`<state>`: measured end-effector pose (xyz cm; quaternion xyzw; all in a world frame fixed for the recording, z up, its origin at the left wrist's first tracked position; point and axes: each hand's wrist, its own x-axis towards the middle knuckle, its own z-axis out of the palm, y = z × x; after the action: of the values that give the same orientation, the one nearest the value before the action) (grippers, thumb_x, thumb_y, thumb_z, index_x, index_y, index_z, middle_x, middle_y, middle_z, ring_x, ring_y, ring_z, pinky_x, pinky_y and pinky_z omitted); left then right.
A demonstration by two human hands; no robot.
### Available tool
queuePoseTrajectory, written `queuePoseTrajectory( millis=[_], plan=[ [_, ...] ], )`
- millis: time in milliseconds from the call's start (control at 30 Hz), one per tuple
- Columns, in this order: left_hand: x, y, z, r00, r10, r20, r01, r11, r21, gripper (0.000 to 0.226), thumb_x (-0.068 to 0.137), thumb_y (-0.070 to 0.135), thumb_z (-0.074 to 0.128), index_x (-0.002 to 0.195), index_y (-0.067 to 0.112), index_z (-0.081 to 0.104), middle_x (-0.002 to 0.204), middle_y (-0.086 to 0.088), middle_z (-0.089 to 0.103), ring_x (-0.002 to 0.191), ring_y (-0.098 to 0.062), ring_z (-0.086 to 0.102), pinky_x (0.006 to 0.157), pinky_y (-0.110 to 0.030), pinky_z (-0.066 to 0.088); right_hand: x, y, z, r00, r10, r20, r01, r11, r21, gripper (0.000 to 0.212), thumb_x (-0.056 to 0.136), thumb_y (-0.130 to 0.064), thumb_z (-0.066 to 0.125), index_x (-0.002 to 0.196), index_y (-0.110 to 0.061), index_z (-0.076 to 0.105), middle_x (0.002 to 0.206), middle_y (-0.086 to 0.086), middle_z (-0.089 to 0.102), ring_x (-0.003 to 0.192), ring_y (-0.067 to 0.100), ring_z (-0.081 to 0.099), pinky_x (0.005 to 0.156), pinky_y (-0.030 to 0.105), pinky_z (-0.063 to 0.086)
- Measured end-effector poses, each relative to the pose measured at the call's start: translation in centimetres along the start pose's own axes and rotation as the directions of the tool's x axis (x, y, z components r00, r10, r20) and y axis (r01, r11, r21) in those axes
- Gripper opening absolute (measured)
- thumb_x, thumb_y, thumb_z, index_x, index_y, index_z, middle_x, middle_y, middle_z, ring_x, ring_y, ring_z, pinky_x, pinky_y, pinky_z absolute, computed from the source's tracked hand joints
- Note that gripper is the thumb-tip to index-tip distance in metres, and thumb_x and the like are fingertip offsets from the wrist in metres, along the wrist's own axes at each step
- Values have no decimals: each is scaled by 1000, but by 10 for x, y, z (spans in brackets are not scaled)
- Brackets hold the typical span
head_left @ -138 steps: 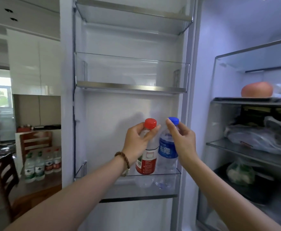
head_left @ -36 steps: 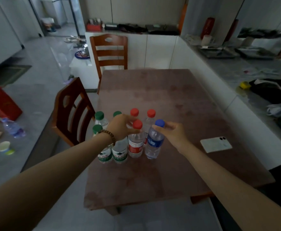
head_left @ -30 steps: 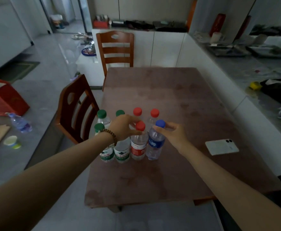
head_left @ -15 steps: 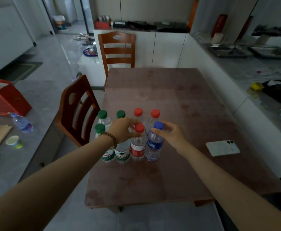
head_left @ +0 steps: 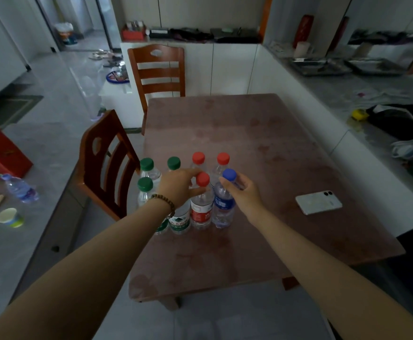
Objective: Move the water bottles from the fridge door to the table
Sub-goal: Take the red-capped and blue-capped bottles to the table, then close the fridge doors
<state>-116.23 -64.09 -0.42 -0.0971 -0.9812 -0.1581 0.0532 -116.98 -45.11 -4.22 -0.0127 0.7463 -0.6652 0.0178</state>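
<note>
My left hand [head_left: 179, 185] grips the red-capped bottle [head_left: 201, 212] at its neck, my right hand [head_left: 244, 193] the blue-capped bottle [head_left: 223, 207]; both stand upright near the table's [head_left: 249, 143] left edge, beside other bottles [head_left: 146, 165].

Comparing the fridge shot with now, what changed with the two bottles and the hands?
The red-capped clear plastic bottle and the blue-capped clear plastic bottle went from the fridge door shelf to the brown table, upright in the front row. The left hand still grips the red-capped one's neck, the right hand the blue-capped one's; neither let go. The white phone stayed put.
</note>
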Motion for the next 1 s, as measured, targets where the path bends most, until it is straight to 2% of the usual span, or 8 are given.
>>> queuePoseTrajectory(
  millis=[67,167,300,400,533,667,800,1000],
  plan=[
    [0,0,1,1000,22,-8,-22,1000,12,45,81,53,59,118,27,54,94,1,68,69,-9,50,59,-23,40,-1,-4,-3,1000,21,12,-21,1000,-15,28,79,-28,73,103,-37,60,115,-10,62,118,16,54,91,28,43],
    [-2,-1,1,996,89,-30,-87,994,62,50,82,54,56,124,28,49,100,-1,67,74,-13,55,61,-24,39,-11,-13,-16,998,58,-39,-60,996,-65,53,80,-33,71,128,-23,53,136,1,53,126,18,48,103,38,42],
    [-9,0,-3,970,238,-54,-234,970,71,61,88,54,46,140,25,33,128,-4,57,107,-22,56,87,-33,45,-44,-27,-52,983,88,-159,-106,988,-109,54,84,-36,65,133,-21,48,138,2,50,119,12,49,93,25,41],
    [-10,15,-12,944,313,-103,-307,949,65,63,90,50,44,143,18,30,143,-7,43,128,-25,42,107,-39,31,-84,-36,-88,961,101,-257,-152,971,-185,53,88,-36,61,136,-18,46,140,3,47,123,13,46,89,22,37],
    [-22,55,-17,872,482,-82,-482,876,22,64,91,44,48,144,12,29,149,-6,35,137,-24,32,115,-37,15,-161,-47,-126,911,101,-400,-240,919,-313,56,88,-41,58,139,-23,41,148,2,36,134,19,36,100,29,36],
    [-56,106,-16,734,677,-65,-678,735,0,67,89,51,32,141,9,35,147,-8,39,135,-26,37,115,-39,17,-271,-63,-146,816,27,-577,-325,847,-420,63,85,-48,59,140,-27,37,150,-2,30,136,16,30,102,24,27],
    [-102,153,-11,588,809,5,-809,588,-12,83,79,61,5,146,15,25,154,-4,25,142,-20,23,118,-38,9,-399,-93,-147,677,-37,-735,-485,728,-484,66,84,-51,58,141,-27,35,154,-3,24,141,15,22,112,30,20],
    [-193,255,-32,433,901,-23,-896,427,-121,64,94,54,22,146,18,25,154,-2,25,142,-19,21,117,-40,13,-580,-162,-120,446,-131,-885,-675,600,-429,68,82,-57,57,141,-31,35,154,-5,25,141,14,22,113,30,19]
  ],
)
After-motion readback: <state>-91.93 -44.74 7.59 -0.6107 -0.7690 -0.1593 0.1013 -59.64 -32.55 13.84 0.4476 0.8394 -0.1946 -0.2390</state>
